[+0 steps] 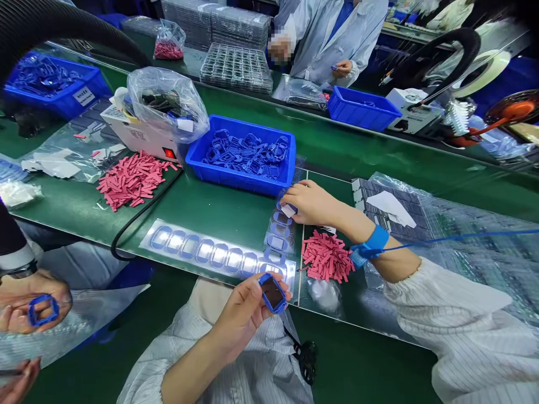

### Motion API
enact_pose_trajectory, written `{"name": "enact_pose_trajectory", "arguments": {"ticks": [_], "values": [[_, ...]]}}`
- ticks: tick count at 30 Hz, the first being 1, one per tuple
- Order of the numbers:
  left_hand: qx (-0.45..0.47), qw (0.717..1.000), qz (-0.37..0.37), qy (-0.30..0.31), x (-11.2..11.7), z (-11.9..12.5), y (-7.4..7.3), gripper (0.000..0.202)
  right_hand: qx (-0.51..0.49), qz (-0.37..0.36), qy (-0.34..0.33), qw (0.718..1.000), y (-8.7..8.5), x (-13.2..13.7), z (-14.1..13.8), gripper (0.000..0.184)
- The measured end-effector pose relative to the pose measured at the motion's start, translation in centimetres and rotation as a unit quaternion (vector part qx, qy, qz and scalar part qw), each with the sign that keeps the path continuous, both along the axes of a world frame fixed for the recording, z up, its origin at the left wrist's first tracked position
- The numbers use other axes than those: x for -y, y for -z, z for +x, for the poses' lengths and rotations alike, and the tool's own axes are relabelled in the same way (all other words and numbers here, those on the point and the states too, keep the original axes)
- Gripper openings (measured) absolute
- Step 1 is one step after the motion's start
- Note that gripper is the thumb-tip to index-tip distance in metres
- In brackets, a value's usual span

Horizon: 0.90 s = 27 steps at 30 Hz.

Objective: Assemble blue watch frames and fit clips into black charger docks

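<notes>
My left hand [246,303] grips a blue plastic frame [264,279] with a dark rectangular panel set in it, tilted near the table's front edge. My right hand [309,202] has its fingers pinched on a small white piece [288,210], over the far end of a clear strip of blue-outlined stickers [277,243]. A longer sticker sheet [205,251] lies along the front edge; its right end is partly behind my left hand. Around my right wrist is a blue strap [376,241] with a cord.
A blue bin [240,185] of blue frames stands beyond the sheet. Pink strips lie in a right pile [328,256] and a left pile [132,180]. A black cable [147,210] crosses the left side. A neighbour's hand [63,297] holds another blue frame; a co-worker [328,45] stands opposite.
</notes>
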<state>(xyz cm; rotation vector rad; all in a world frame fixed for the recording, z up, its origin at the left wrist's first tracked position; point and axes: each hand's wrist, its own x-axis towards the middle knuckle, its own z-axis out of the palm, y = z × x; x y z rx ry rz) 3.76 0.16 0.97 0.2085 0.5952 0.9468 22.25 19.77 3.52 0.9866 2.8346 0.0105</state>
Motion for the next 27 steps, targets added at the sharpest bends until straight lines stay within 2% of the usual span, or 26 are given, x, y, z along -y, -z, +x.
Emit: {"name": "enact_pose_trajectory", "arguments": {"ticks": [3, 6, 9, 12, 16, 20, 23, 27], "values": [[-0.006, 1.0, 0.005, -0.001, 0.1, 0.0, 0.2, 0.031, -0.006, -0.009, 0.001, 1.0, -0.2, -0.6, 0.2, 0.023], [-0.028, 0.999, 0.022, -0.017, -0.2, -0.2, 0.3, 0.031, -0.024, -0.008, 0.015, 1.0, -0.6, 0.3, 0.5, 0.027], [-0.052, 0.997, 0.052, -0.019, -0.9, -0.4, 0.2, 0.038, -0.117, -0.037, 0.012, 0.992, -1.6, 2.7, 0.4, 0.031], [-0.054, 0.995, 0.08, -0.001, -1.7, -0.3, -0.2, 0.04, -0.221, -0.098, -0.019, 0.97, -3.1, 5.7, -0.1, 0.028], [-0.052, 0.996, 0.07, 0.014, -2.0, 0.4, -1.0, 0.039, -0.225, -0.151, -0.031, 0.962, -4.6, 8.3, -0.7, 0.026], [-0.037, 0.997, 0.068, 0.028, -1.8, 0.8, -1.4, 0.039, -0.216, -0.163, -0.019, 0.962, -4.8, 9.3, -0.9, 0.028], [-0.04, 0.995, 0.081, 0.049, -1.5, 0.5, -1.3, 0.041, -0.226, -0.17, -0.013, 0.959, -4.6, 9.9, -0.8, 0.027], [-0.031, 0.992, 0.102, 0.07, -1.2, 0.0, -1.1, 0.045, -0.258, -0.187, -0.026, 0.948, -4.6, 10.6, -0.4, 0.034]]}}
